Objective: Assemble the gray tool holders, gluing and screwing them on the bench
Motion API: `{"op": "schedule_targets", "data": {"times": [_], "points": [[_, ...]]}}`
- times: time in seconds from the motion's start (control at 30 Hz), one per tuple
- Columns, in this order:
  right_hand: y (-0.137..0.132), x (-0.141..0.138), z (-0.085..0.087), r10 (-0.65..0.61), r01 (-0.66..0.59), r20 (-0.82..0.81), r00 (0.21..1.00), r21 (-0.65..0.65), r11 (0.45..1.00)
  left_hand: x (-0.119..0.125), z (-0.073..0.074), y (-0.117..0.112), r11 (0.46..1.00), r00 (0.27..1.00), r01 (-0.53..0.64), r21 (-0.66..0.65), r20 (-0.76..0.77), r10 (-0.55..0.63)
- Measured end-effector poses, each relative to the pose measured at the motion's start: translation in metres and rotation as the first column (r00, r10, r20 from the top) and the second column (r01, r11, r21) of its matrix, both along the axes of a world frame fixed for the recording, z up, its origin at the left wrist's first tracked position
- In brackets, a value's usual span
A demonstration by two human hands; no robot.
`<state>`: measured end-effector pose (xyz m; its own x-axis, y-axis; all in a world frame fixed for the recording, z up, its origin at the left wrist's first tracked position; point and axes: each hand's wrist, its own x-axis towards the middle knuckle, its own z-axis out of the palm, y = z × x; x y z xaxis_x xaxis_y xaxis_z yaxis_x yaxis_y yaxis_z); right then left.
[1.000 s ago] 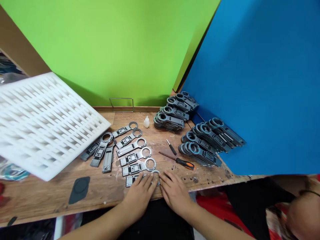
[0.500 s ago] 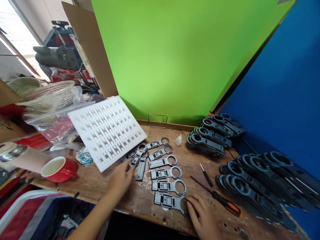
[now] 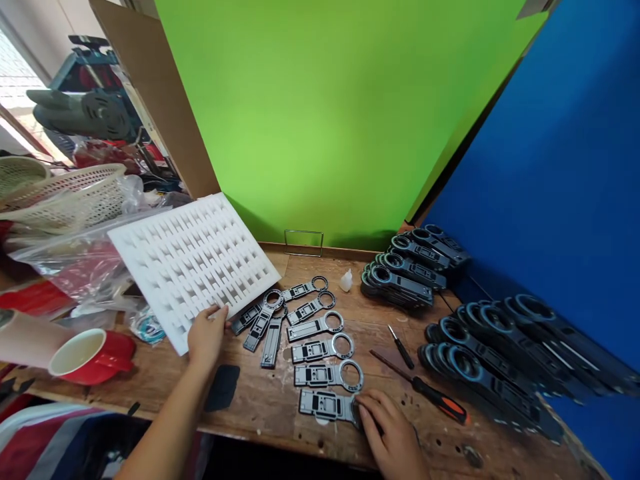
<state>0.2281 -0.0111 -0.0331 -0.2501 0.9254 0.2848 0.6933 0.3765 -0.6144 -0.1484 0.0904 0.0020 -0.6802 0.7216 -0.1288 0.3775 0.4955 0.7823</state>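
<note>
My left hand (image 3: pixel 207 340) is at the lower edge of a white slotted foam tray (image 3: pixel 187 248), which leans tilted at the back left. Its fingers are bent together against the tray; whatever may be between them is hidden. My right hand (image 3: pixel 389 430) has its fingers closed over the ring end of the nearest grey ring-ended plastic part (image 3: pixel 325 405), which lies flat on the table. Beyond it several like parts (image 3: pixel 314 375) lie in a column, rings pointing right. Others overlap in a small fan (image 3: pixel 271 341) by the tray's lower corner.
Stacks of dark ring-ended parts (image 3: pixel 407 270) stand at the right, with more stacks (image 3: pixel 495 353) nearer. Between them and the column lie a small screwdriver (image 3: pixel 401 348) and an orange-black screwdriver (image 3: pixel 435 395). A red mug (image 3: pixel 95 360) stands left. Green (image 3: pixel 320 120) and blue (image 3: pixel 565 187) panels wall the back.
My left hand has moved left and up, from beside the fanned parts to the foam tray. My right hand stays at the nearest part's ring. The view has shifted slightly.
</note>
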Motion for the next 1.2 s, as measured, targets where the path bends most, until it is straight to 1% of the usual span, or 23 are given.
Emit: {"op": "schedule_targets", "data": {"times": [0.07, 0.13, 0.17, 0.2, 0.23, 0.27, 0.3, 0.33, 0.37, 0.4, 0.43, 0.47, 0.5, 0.53, 0.6, 0.67, 0.7, 0.77, 0.83, 0.9, 0.97, 1.2], "points": [[0.001, 0.0, 0.0, 0.004, -0.004, 0.012, 1.0, 0.009, 1.0, 0.003, 0.001, -0.007, 0.998, 0.995, -0.053, 0.039, -0.088, 0.057], [0.005, -0.003, 0.004, 0.015, -0.015, 0.02, 1.0, 0.025, 1.0, 0.016, 0.001, -0.016, 0.995, 0.988, -0.041, 0.089, -0.143, 0.054], [0.009, -0.007, 0.007, 0.025, -0.026, 0.02, 0.999, 0.041, 0.999, 0.027, 0.001, -0.021, 0.993, 0.987, 0.015, 0.115, -0.163, 0.004], [0.013, -0.012, 0.012, 0.043, -0.044, 0.02, 0.999, 0.06, 0.997, 0.04, 0.0, -0.026, 0.984, 0.977, 0.119, 0.136, -0.194, -0.092], [0.019, -0.018, 0.017, 0.068, -0.069, 0.021, 0.997, 0.082, 0.994, 0.054, -0.001, -0.032, 0.956, 0.948, 0.254, 0.149, -0.233, -0.216], [0.025, -0.025, 0.023, 0.098, -0.101, 0.027, 0.995, 0.103, 0.99, 0.07, -0.002, -0.038, 0.882, 0.866, 0.448, 0.147, -0.317, -0.387], [0.032, -0.032, 0.028, 0.134, -0.138, 0.04, 0.99, 0.117, 0.984, 0.086, -0.003, -0.045, 0.777, 0.742, 0.619, 0.115, -0.408, -0.532], [0.039, -0.038, 0.032, 0.171, -0.177, 0.058, 0.984, 0.124, 0.976, 0.102, -0.004, -0.05, 0.673, 0.62, 0.736, 0.079, -0.478, -0.622], [0.046, -0.044, 0.035, 0.21, -0.218, 0.074, 0.975, 0.119, 0.969, 0.116, -0.004, -0.054, 0.588, 0.52, 0.807, 0.048, -0.53, -0.67], [0.052, -0.049, 0.038, 0.238, -0.246, 0.083, 0.968, 0.103, 0.964, 0.127, -0.004, -0.056, 0.536, 0.459, 0.844, 0.034, -0.564, -0.686], [0.059, -0.052, 0.039, 0.258, -0.264, 0.083, 0.963, 0.084, 0.961, 0.136, -0.005, -0.056, 0.502, 0.425, 0.864, 0.032, -0.582, -0.693], [0.066, -0.054, 0.04, 0.269, -0.273, 0.076, 0.96, 0.062, 0.96, 0.142, -0.005, -0.052, 0.486, 0.414, 0.873, 0.039, -0.586, -0.696], [0.074, -0.054, 0.041, 0.265, -0.268, 0.061, 0.962, 0.038, 0.963, 0.146, -0.005, -0.046, 0.486, 0.421, 0.873, 0.049, -0.579, -0.698], [0.083, -0.053, 0.041, 0.235, -0.235, 0.04, 0.971, 0.005, 0.972, 0.147, -0.006, -0.037, 0.497, 0.437, 0.866, 0.055, -0.566, -0.699], [0.105, -0.049, 0.04, 0.117, -0.117, -0.003, 0.993, -0.066, 0.991, 0.148, -0.009, -0.012, 0.542, 0.481, 0.839, 0.054, -0.539, -0.691], [0.132, -0.048, 0.038, -0.018, 0.014, -0.027, 0.999, -0.132, 0.991, 0.148, -0.014, 0.017, 0.591, 0.515, 0.806, 0.031, -0.53, -0.674], [0.147, -0.048, 0.036, -0.048, 0.044, -0.027, 0.998, -0.145, 0.988, 0.148, -0.016, 0.031, 0.608, 0.521, 0.794, 0.011, -0.528, -0.671], [0.173, -0.051, 0.03, -0.058, 0.055, -0.014, 0.998, -0.159, 0.986, 0.15, -0.021, 0.054, 0.629, 0.522, 0.777, -0.04, -0.518, -0.678], [0.194, -0.056, 0.022, -0.047, 0.048, 0.008, 0.999, -0.172, 0.984, 0.152, -0.025, 0.068, 0.628, 0.506, 0.772, -0.098, -0.503, -0.701], [0.207, -0.061, 0.016, -0.03, 0.035, 0.031, 0.999, -0.183, 0.983, 0.153, -0.027, 0.073, 0.613, 0.481, 0.775, -0.153, -0.486, -0.73], [0.213, -0.063, 0.011, -0.005, 0.015, 0.052, 0.999, -0.19, 0.982, 0.152, -0.027, 0.073, 0.596, 0.456, 0.779, -0.196, -0.474, -0.753], [0.221, -0.059, 0.005, 0.062, -0.03, 0.149, 0.987, -0.208, 0.978, 0.149, -0.023, 0.068, 0.538, 0.377, 0.792, -0.291, -0.461, -0.804]]}}
